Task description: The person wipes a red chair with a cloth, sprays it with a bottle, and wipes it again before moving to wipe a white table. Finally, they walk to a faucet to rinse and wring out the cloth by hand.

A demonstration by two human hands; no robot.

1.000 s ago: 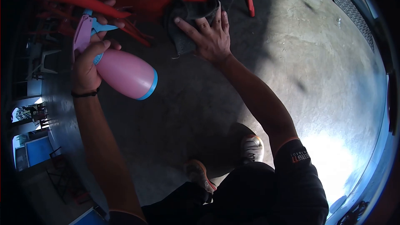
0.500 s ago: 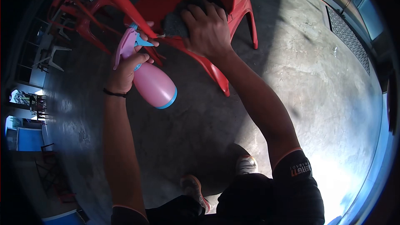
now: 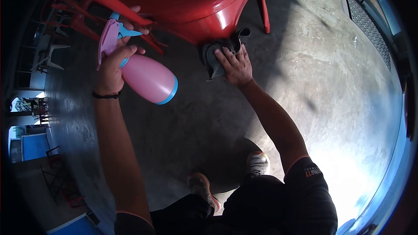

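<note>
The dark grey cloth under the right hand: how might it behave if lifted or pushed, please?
The dark grey cloth is bunched into folds against the red plastic chair, so it would probably hang limp when lifted. It looks thin, likely light. Pushed by the flat right hand, it would probably slide and crumple, not roll.

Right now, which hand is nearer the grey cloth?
Right. The right hand lies flat on the grey cloth, pressing it against the red chair edge. The left hand is apart, off to the left, gripping the pink spray bottle.
</note>
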